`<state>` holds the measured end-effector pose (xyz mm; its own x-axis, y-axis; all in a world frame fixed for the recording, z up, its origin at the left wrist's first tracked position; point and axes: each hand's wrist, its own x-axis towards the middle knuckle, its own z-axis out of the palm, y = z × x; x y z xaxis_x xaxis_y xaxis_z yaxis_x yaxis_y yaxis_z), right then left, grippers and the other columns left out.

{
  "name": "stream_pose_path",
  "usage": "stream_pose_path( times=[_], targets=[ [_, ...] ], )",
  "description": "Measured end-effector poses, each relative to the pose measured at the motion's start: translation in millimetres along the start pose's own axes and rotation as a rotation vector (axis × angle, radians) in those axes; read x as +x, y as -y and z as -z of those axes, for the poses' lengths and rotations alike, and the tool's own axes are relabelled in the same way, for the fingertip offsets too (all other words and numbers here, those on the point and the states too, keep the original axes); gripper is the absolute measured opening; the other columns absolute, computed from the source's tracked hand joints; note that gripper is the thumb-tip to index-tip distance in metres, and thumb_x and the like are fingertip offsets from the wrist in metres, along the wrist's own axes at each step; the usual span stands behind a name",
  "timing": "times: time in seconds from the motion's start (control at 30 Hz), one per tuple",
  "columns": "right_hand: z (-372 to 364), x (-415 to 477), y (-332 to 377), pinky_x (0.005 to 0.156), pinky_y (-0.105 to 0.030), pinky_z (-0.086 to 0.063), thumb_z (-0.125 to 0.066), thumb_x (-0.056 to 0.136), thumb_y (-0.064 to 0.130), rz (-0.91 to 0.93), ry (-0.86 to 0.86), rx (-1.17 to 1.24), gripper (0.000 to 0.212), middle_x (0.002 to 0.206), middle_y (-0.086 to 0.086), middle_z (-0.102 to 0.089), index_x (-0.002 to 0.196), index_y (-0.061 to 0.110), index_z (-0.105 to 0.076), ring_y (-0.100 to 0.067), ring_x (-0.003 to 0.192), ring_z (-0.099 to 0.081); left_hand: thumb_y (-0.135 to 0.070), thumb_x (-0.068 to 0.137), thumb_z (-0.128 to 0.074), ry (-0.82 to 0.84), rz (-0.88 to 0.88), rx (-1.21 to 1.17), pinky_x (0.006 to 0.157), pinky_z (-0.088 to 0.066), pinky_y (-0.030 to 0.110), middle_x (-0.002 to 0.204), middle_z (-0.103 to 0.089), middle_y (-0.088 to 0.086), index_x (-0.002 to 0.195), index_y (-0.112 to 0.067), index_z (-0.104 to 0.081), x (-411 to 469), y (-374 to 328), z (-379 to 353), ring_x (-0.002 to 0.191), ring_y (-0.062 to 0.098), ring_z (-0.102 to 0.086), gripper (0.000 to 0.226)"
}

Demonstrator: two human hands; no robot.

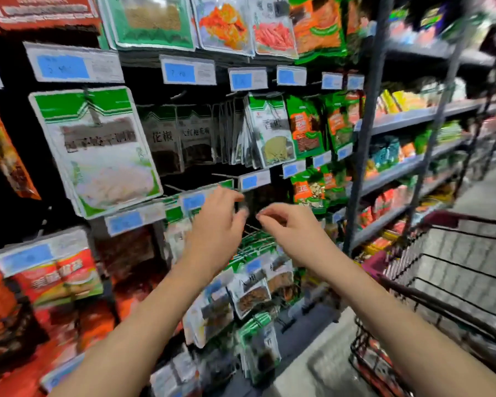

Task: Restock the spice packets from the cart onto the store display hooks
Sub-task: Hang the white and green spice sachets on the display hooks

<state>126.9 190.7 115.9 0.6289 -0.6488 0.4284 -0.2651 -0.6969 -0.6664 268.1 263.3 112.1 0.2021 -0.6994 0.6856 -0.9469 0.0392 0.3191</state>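
Note:
My left hand [216,224] and my right hand [287,224] are raised side by side at the middle row of display hooks [226,176]. Their fingertips pinch the two sides of a dark spice packet [259,196] that hangs just under a blue price tag [255,179]. Motion blur hides the packet's edges and its hook. Green-and-white spice packets [272,130] hang on the row above, and more packets [252,290] hang below my wrists. The wire cart [441,285] stands at my right, with only its rim and side showing.
A large green-and-white packet [98,150] hangs close on the left. Red packets [60,279] fill the lower left. A grey upright post [364,133] divides the hook panel from shelves of snack bags [398,150] on the right. The aisle floor [487,190] runs past the cart.

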Motion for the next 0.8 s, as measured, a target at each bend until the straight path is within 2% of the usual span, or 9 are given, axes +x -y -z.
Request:
stream_pose_path(
  times=[0.13,0.23,0.3,0.37,0.4,0.47,0.63,0.7,0.8],
  targets=[
    [62,-97,-68,0.086,-0.034,-0.047,-0.049,0.096,0.030,-0.188,-0.203,-0.374,0.025,0.104,0.000,-0.068,0.109,0.018,-0.066,-0.019,0.100,-0.061,-0.025,0.100,-0.046,0.362,-0.067,-0.263,0.097,-0.034,0.025,0.131,-0.052,0.003,0.133,-0.012,-0.051,-9,-83,-90,0.122,0.018,-0.047,0.035],
    [104,-160,-91,0.091,-0.036,-0.041,-0.044,0.098,0.034,-0.439,-0.212,-0.801,0.028,0.117,0.000,-0.062,0.118,0.020,-0.058,-0.023,0.113,-0.054,-0.028,0.101,-0.044,0.548,-0.188,-0.312,0.108,-0.033,0.032,0.141,-0.050,0.006,0.138,-0.013,-0.048,-9,-136,-141,0.130,0.021,-0.045,0.040],
    [123,-192,-93,0.089,-0.037,-0.043,-0.035,0.100,0.040,-0.591,-0.148,-0.996,0.032,0.109,-0.001,-0.064,0.112,0.020,-0.058,-0.024,0.107,-0.058,-0.029,0.103,-0.039,0.685,-0.273,-0.283,0.106,-0.036,0.037,0.137,-0.054,0.009,0.134,-0.010,-0.053,-14,-164,-166,0.127,0.025,-0.049,0.039],
    [132,-212,-91,0.077,-0.034,-0.047,-0.026,0.103,0.044,-0.663,-0.038,-1.111,0.043,0.082,0.003,-0.061,0.105,0.021,-0.062,-0.024,0.090,-0.063,-0.027,0.104,-0.035,0.812,-0.346,-0.169,0.097,-0.041,0.041,0.126,-0.060,0.012,0.125,-0.009,-0.058,-24,-181,-180,0.117,0.030,-0.054,0.036],
    [133,-217,-90,0.068,-0.031,-0.046,-0.023,0.103,0.045,-0.674,0.011,-1.134,0.047,0.070,0.005,-0.051,0.103,0.020,-0.063,-0.023,0.082,-0.062,-0.027,0.105,-0.035,0.818,-0.377,-0.125,0.092,-0.043,0.042,0.120,-0.062,0.013,0.121,-0.010,-0.060,-28,-183,-184,0.113,0.031,-0.056,0.035],
    [134,-221,-90,0.060,-0.028,-0.042,-0.023,0.103,0.044,-0.682,0.026,-1.103,0.047,0.069,0.004,-0.047,0.103,0.019,-0.063,-0.023,0.078,-0.061,-0.032,0.104,-0.035,0.761,-0.360,-0.122,0.086,-0.044,0.038,0.115,-0.065,0.011,0.114,-0.012,-0.063,-35,-183,-188,0.108,0.030,-0.057,0.036],
    [136,-226,-86,0.074,-0.035,-0.053,-0.029,0.103,0.043,-0.645,0.019,-0.997,0.044,0.087,-0.001,-0.065,0.099,0.015,-0.062,-0.023,0.082,-0.063,-0.040,0.103,-0.033,0.755,-0.337,-0.139,0.075,-0.038,0.032,0.103,-0.067,0.008,0.101,-0.011,-0.065,-40,-185,-176,0.100,0.027,-0.059,0.044],
    [138,-227,-84,0.072,-0.033,-0.050,-0.031,0.103,0.041,-0.645,0.086,-0.946,0.040,0.089,-0.004,-0.064,0.098,0.014,-0.061,-0.024,0.084,-0.062,-0.040,0.103,-0.031,0.795,-0.369,-0.119,0.079,-0.043,0.033,0.105,-0.067,0.009,0.105,-0.011,-0.065,-42,-185,-169,0.102,0.027,-0.060,0.044],
    [149,-223,-77,0.074,-0.035,-0.049,-0.036,0.102,0.042,-0.686,0.227,-0.733,0.039,0.092,-0.006,-0.063,0.100,0.012,-0.062,-0.022,0.085,-0.059,-0.040,0.105,-0.026,0.886,-0.420,-0.057,0.097,-0.043,0.037,0.126,-0.063,0.008,0.125,-0.014,-0.060,-40,-185,-165,0.115,0.025,-0.057,0.048]
  ],
)
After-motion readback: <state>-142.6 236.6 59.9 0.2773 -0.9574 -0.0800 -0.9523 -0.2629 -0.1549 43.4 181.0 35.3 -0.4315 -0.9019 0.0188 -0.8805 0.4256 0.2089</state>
